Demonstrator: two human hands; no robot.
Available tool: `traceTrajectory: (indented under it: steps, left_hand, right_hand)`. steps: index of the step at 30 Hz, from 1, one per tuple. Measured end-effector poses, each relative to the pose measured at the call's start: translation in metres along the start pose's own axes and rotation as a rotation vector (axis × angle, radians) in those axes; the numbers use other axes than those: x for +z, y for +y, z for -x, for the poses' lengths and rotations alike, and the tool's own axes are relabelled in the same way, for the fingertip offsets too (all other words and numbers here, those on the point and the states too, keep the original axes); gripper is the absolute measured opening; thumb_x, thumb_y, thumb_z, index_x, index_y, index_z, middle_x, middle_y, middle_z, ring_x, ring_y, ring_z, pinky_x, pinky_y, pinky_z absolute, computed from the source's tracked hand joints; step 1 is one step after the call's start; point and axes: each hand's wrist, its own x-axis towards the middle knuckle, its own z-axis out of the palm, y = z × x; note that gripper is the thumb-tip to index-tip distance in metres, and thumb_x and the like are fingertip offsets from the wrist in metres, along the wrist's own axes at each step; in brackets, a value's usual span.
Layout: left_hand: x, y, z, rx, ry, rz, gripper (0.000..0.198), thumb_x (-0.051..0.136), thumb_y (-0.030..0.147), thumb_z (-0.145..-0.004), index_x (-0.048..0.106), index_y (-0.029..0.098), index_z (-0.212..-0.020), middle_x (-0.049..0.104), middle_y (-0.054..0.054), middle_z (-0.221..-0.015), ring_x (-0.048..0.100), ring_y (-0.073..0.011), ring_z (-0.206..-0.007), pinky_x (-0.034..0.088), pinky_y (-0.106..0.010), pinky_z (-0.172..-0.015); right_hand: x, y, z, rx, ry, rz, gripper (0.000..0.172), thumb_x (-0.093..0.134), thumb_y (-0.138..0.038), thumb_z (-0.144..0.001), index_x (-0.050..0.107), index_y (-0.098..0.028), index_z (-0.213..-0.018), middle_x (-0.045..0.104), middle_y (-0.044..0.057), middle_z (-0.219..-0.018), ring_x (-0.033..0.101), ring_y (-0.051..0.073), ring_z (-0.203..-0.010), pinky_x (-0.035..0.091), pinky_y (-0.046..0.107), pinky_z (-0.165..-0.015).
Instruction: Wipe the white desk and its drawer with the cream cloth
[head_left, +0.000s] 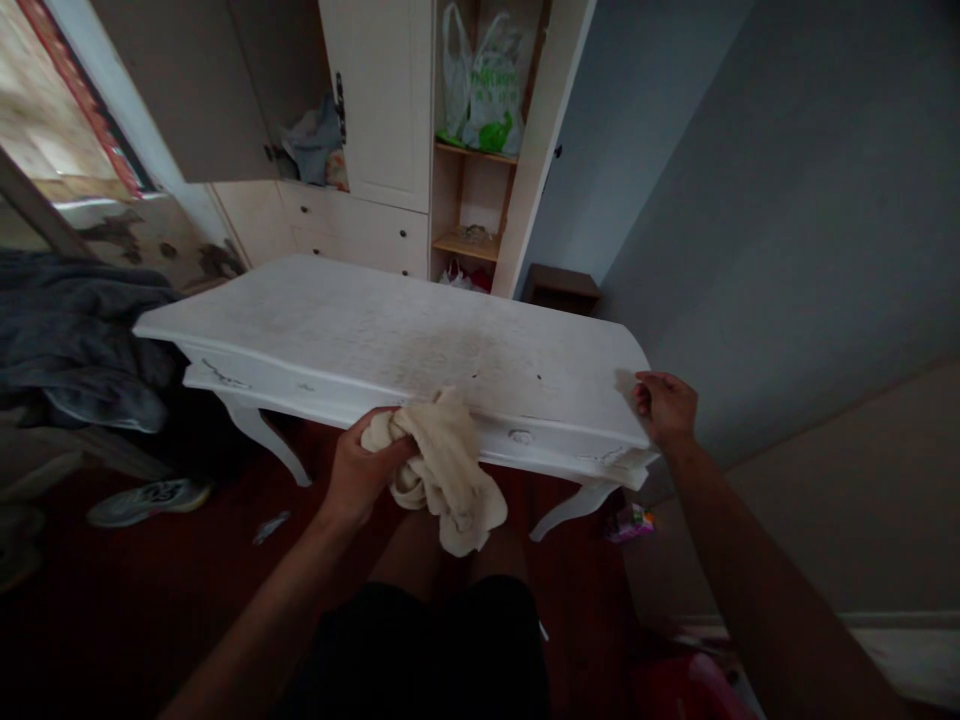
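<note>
Bunched in my left hand (366, 462) is a cream cloth (442, 455), its folds hanging down past the front edge of a white table (300, 300). The thumb presses over the cloth and the fingers wrap behind it. My right hand (669, 405) is over the table's right end, with curled fingers drawn together; whether anything small is between them I cannot make out. Greyish smudges darken the middle of the tabletop, along with a couple of small dark specks. Carved drawer fronts and curved legs show below the top.
Behind the table stands a white wardrobe (382, 100) with open doors and a plastic bag (491, 95) on a shelf. A dark grey blanket (82, 340) lies at left, above a shoe (150, 500) on the red floor. A wall (787, 220) runs along the right.
</note>
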Motion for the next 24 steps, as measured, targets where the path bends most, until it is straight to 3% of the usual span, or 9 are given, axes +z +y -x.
traceTrajectory:
  steps: [2,5,8,11,16,17,21,24]
  left_hand:
    - [0.005,0.022,-0.010,0.027,0.051,0.122,0.033,0.076,0.030,-0.057,0.066,0.019,-0.087,0.067,0.001,-0.074,0.061,-0.0139,-0.061,0.053,-0.026,-0.059]
    - [0.024,0.051,-0.037,0.197,0.165,0.174,0.031,0.074,0.030,-0.059,0.065,0.019,-0.086,0.067,0.001,-0.077,0.061,-0.0136,-0.063,0.054,-0.026,-0.061]
    - [0.056,0.070,-0.074,0.408,0.294,0.113,0.030,0.072,0.030,-0.064,0.063,0.018,-0.090,0.066,0.000,-0.079,0.061,-0.0132,-0.067,0.053,-0.025,-0.062]
    - [0.093,0.074,-0.106,0.573,0.273,0.033,0.031,0.072,0.027,-0.066,0.063,0.018,-0.094,0.067,0.000,-0.084,0.062,-0.0144,-0.072,0.053,-0.026,-0.066]
    - [0.144,0.035,-0.131,0.722,0.127,-0.267,0.032,0.071,0.026,-0.073,0.061,0.019,-0.104,0.068,-0.005,-0.105,0.063,-0.0214,-0.098,0.051,-0.035,-0.089]
    - [0.151,0.023,-0.133,0.770,0.053,-0.363,0.034,0.070,0.026,-0.075,0.061,0.018,-0.106,0.067,-0.008,-0.111,0.061,-0.0232,-0.106,0.048,-0.037,-0.095]
    - [0.160,-0.011,-0.132,0.866,-0.457,-0.702,0.042,0.071,0.030,-0.077,0.060,0.015,-0.115,0.063,-0.014,-0.122,0.055,-0.0276,-0.120,0.040,-0.042,-0.106]
    - [0.154,-0.019,-0.130,0.852,-0.605,-0.704,0.057,0.068,0.040,-0.080,0.052,0.015,-0.129,0.056,-0.016,-0.134,0.048,-0.0283,-0.128,0.034,-0.045,-0.112]
  right_hand:
    - [0.000,0.001,0.000,-0.004,-0.002,0.005,0.012,0.068,-0.026,-0.060,0.067,-0.016,-0.067,0.059,-0.004,-0.047,0.042,0.005,-0.034,0.030,0.015,-0.028]
    - [0.000,0.001,0.000,0.008,0.001,-0.003,0.014,0.069,-0.028,-0.059,0.067,-0.016,-0.066,0.059,-0.004,-0.047,0.042,0.005,-0.034,0.030,0.015,-0.028]
    - [0.000,0.000,0.000,0.014,0.003,-0.003,0.015,0.069,-0.030,-0.059,0.066,-0.016,-0.065,0.059,-0.004,-0.047,0.042,0.005,-0.034,0.030,0.016,-0.028]
    - [0.001,0.000,0.001,0.012,-0.003,-0.010,0.017,0.071,-0.032,-0.059,0.064,-0.016,-0.063,0.058,-0.004,-0.046,0.041,0.005,-0.034,0.030,0.016,-0.029]
    - [0.001,0.001,0.000,-0.002,-0.011,-0.004,0.022,0.072,-0.036,-0.061,0.065,-0.016,-0.065,0.057,-0.004,-0.046,0.041,0.005,-0.034,0.030,0.017,-0.030]
    - [0.001,0.002,0.000,-0.005,-0.010,-0.007,0.023,0.072,-0.037,-0.061,0.065,-0.016,-0.065,0.057,-0.004,-0.046,0.041,0.005,-0.034,0.030,0.017,-0.030]
    - [0.000,0.004,-0.002,-0.008,-0.014,-0.001,0.028,0.074,-0.041,-0.061,0.066,-0.015,-0.069,0.058,-0.004,-0.047,0.042,0.006,-0.035,0.030,0.017,-0.031]
    - [-0.001,0.005,-0.003,-0.014,-0.024,0.028,0.029,0.073,-0.042,-0.062,0.067,-0.015,-0.071,0.059,-0.004,-0.048,0.043,0.006,-0.036,0.030,0.017,-0.032]
